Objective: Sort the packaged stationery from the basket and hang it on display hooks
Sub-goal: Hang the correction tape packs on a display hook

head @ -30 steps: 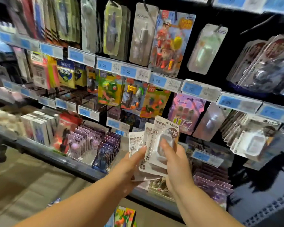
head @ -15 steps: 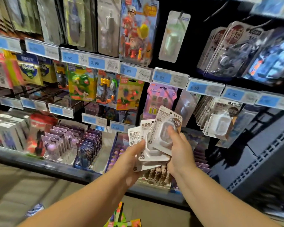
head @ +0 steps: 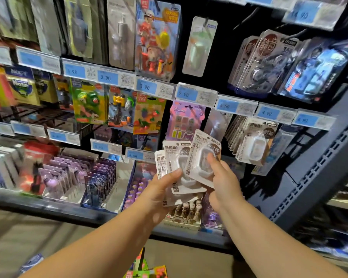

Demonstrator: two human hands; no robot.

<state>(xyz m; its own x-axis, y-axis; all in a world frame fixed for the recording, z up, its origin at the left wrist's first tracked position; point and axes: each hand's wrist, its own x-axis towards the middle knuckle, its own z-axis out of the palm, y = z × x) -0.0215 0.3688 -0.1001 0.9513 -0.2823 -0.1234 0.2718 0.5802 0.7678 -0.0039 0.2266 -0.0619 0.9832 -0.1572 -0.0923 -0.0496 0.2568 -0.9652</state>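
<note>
I see both hands raised in front of the display wall, above the front edge of the bottom shelf [head: 68, 209]. The left hand [head: 159, 193] holds a small fan of white correction-tape packs [head: 174, 157]. Its fingers [head: 176, 173] are curled round the lower part of the fan, with the thumb pressed on the face of the cards. I count at least two packs in this fan, perhaps three; the overlap does not let me be sure.

The right hand [head: 223, 183] holds one more pack of the same kind, the front pack [head: 203, 149], which is tilted to the right and overlaps the fan. The fingers [head: 211, 159] of this hand are closed on it. One presses on the clear blister, and the rest are behind the card where I cannot see them. The front pack is not yet on a hook; only the hand carries it.

Just to the right and a little higher, a row of matching packs [head: 253, 141] hangs below a blue price label [head: 268, 113] that reads 4.90. Behind the front pack hangs a purple card [head: 186, 121], and left of it a card of fruit erasers [head: 149, 113]. At the bottom edge of the view lie some coloured packs [head: 145, 272]; what carries them I cannot tell.
</note>
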